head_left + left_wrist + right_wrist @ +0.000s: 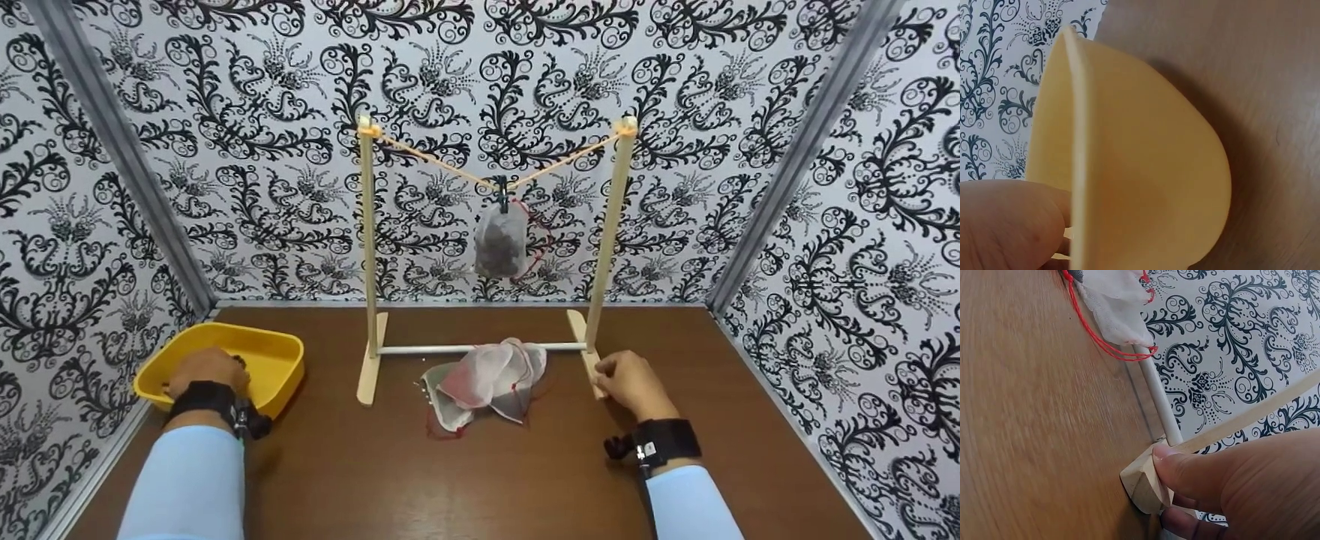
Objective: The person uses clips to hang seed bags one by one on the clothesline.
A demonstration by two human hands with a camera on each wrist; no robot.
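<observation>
Currently pinching foot of stand with right hand, nearer to pouches left of foot, can't tell fingers of left hand in tray.

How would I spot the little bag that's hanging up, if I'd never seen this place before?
Find the wooden frame standing on the brown table, then the orange string sagging between its post tops. At the string's low point, a black clip holds the whitish bag. Unlike the bags heaped below, it hangs in the air and shows a dark patch.
</observation>
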